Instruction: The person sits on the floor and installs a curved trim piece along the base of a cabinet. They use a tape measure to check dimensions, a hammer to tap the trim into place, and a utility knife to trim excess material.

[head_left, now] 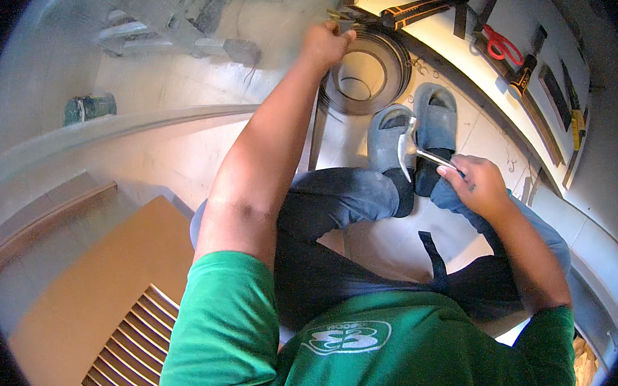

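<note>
My right hand (479, 183) is wrapped round the metal shaft of a claw hammer (408, 149), its head held above the grey slippers (389, 134) on my feet. My left arm reaches far forward. At its end my left hand (328, 45) is closed beside a coil of dark strip (392, 77) on the floor. What those fingers grip is too small and blurred to make out; thin dark pieces show just past them. Close to the left hand, a tool with black and orange handles (422, 11) lies across the edge of the white board.
On the white board (450, 44) at the right lie red-handled scissors (503, 45), a black and orange cutter (523, 76) and several dark strips. A slatted panel (133, 352) stands at the lower left. Bits of curled scrap lie near the slippers. A green container (89, 107) is farther left.
</note>
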Demonstrator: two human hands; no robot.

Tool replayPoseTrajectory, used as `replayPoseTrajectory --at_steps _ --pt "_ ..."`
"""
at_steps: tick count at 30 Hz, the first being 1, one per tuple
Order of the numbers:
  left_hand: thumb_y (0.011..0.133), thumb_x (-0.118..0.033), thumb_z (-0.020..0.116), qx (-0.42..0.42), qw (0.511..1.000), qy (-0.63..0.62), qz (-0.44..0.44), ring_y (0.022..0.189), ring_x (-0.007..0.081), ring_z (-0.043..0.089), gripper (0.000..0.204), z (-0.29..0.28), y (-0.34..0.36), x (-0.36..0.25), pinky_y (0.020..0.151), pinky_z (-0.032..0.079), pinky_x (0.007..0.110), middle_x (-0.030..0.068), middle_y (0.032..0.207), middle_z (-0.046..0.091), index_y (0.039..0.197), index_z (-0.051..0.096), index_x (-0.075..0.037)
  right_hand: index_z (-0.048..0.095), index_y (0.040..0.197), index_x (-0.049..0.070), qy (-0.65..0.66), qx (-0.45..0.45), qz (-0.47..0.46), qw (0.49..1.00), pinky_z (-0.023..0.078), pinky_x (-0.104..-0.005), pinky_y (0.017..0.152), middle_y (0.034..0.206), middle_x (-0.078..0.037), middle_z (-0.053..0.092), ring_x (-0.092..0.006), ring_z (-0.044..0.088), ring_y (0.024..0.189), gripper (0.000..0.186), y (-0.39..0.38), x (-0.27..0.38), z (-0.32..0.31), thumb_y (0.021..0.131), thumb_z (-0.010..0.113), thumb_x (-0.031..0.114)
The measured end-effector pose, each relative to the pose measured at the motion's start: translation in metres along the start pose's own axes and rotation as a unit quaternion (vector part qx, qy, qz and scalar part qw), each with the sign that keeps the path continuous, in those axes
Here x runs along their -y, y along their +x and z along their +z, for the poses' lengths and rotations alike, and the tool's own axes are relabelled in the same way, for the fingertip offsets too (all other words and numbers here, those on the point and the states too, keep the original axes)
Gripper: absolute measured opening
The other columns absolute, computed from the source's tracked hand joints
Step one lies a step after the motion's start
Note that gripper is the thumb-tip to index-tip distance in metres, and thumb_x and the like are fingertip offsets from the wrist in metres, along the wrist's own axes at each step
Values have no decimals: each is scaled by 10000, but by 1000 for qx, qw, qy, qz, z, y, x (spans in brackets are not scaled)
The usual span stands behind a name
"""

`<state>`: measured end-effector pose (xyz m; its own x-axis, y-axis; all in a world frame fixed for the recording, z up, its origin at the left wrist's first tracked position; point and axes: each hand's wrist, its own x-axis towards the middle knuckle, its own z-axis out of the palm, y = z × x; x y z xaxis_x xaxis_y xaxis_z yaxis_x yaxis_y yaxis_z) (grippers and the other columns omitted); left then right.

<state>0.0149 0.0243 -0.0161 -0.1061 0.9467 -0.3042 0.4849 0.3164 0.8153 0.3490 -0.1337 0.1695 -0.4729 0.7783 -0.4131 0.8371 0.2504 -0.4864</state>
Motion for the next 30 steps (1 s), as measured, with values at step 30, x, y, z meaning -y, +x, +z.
replayPoseTrajectory --at_steps 30 --pt "940 -352 641 -31 987 159 -19 1088 374 628 423 29 -61 -16 954 508 451 192 1121 688 1195 649 -15 696 906 -1 130 -15 171 977 469 -362 632 701 -165 624 -228 570 632 343 -12 -47 45 950 694 339"
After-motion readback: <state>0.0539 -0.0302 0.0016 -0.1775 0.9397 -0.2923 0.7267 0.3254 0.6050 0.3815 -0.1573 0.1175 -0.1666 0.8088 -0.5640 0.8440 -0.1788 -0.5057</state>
